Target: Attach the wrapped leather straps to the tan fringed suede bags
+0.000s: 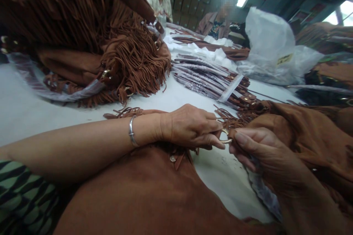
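A: What do the two hands have hold of?

B: The left hand is curled nearly closed, palm down, its fingertips pinching one side of a smooth, round gold-coloured ring. The right hand grips a brown strap between thumb and bent fingers, right at the ring's other side.

A: So where is the ring exactly?

B: Between the two hands, above the pale, smooth counter. Whether it runs through the strap's end, I can't tell; the fingers hide that.

A: And the crinkly stuff below the right hand?

B: Clear plastic wrap, wrinkled and shiny, hanging in a curve.

A: What's under the left forearm?

B: A broad brown bag, matt and suede-like, with a small round metal stud near its upper edge.

A: Anything shaggier?

B: Yes, a fringed bag at the back left, all thin, tangled strips. Beyond the hands lies a bundle of wrapped straps, long and flat, held by a whitish band. Behind it, to the right, stands a puffy, translucent plastic sack.
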`<control>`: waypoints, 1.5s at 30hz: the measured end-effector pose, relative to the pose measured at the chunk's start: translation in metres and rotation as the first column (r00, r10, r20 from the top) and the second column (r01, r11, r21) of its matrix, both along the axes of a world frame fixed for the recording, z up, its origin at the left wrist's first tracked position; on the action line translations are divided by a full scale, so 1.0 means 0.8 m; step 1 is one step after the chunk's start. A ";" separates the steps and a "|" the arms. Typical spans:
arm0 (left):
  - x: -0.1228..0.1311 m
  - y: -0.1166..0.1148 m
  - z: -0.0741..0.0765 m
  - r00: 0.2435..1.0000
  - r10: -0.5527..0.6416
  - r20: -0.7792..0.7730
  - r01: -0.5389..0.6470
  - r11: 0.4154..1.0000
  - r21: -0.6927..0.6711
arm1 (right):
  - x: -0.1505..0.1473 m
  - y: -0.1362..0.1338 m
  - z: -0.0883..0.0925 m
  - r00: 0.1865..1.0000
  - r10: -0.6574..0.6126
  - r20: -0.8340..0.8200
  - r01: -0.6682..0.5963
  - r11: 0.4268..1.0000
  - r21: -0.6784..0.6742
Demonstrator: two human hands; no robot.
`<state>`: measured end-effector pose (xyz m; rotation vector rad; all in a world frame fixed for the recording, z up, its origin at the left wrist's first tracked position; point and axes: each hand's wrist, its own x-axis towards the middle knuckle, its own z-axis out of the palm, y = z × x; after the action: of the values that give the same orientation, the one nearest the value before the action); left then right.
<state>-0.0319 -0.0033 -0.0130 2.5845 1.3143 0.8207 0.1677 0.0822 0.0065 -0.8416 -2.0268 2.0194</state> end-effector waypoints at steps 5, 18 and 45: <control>-0.005 0.001 0.001 0.990 -0.127 -0.062 0.127 0.992 0.000 | 0.006 -0.001 0.001 0.992 0.120 0.049 -0.114 0.987 -0.117; -0.004 -0.003 0.003 0.992 -0.103 -0.074 0.106 0.993 0.042 | 0.002 0.013 -0.026 0.995 0.085 -0.049 -0.094 0.968 -0.231; 0.003 -0.007 0.001 0.997 -0.057 -0.061 0.058 0.998 0.018 | 0.018 0.000 0.002 0.981 0.101 0.167 -0.093 0.994 -0.054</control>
<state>-0.0296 -0.0092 -0.0122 2.6688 1.2474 0.7551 0.1824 0.0824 0.0083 -0.9724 -2.1575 2.1192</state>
